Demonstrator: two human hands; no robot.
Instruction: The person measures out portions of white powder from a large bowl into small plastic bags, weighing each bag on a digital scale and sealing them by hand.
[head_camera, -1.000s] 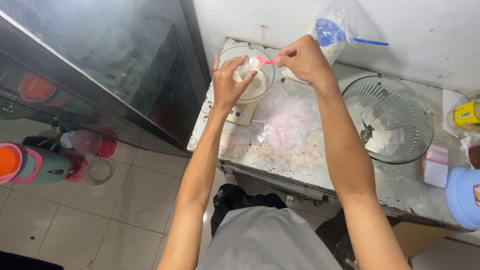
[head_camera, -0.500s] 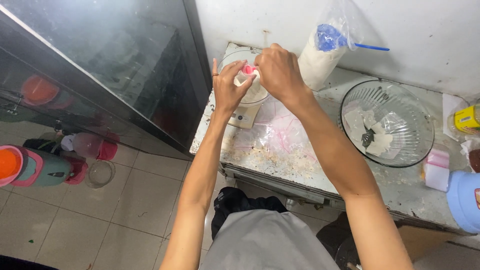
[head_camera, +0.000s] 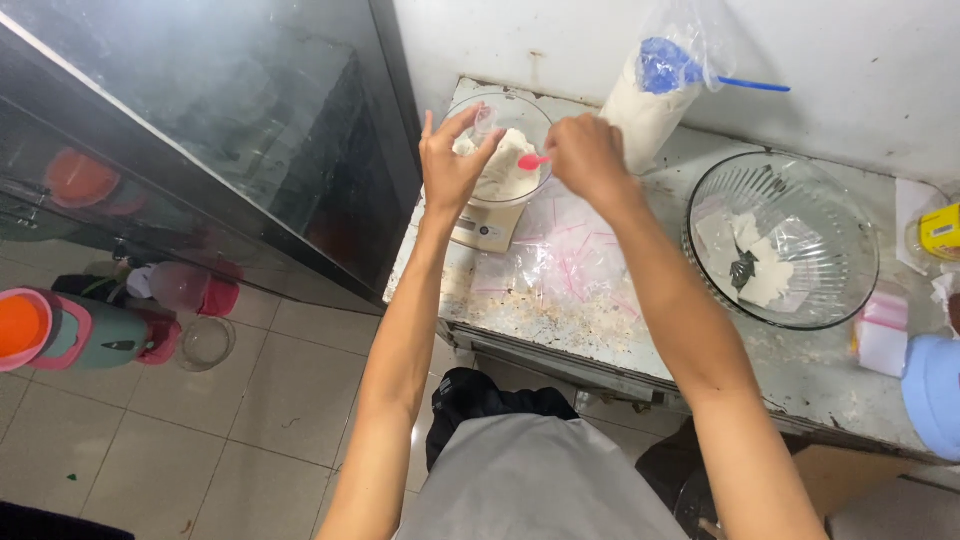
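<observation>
**A:** What's different from half a second ago? I had both hands bunched together over the bowl then

**B:** They've come apart. My left hand (head_camera: 452, 165) now sits at the near-left rim of the small clear bowl (head_camera: 497, 150), fingers spread and half open, and it looks to be pinching a small clear cup or tube at the fingertips; I can't tell exactly what that is. My right hand (head_camera: 588, 158) has drawn back to the right of the bowl, fist closed around a pink spoon (head_camera: 533, 161) whose tip pokes out toward the bowl

**A:** And the white stuff?

**B:** The white dough-like lump (head_camera: 505, 168) is in the small bowl, which stands on the little scale (head_camera: 484, 228) at the back left corner of the worktop (head_camera: 620, 330). From how the spoon has come off it, I'd judge a scoop was just added or scraped off, and the weighing is somewhere mid-way

**A:** Anything else nearby?

**B:** The plastic bag of white powder with a blue scoop (head_camera: 655, 85) stands just behind my right hand. The big ribbed glass bowl (head_camera: 780, 240) with a few white pieces sits well to the right, untouched. A clear plastic sheet (head_camera: 565, 255) lies between them, with crumbs along the front edge
</observation>
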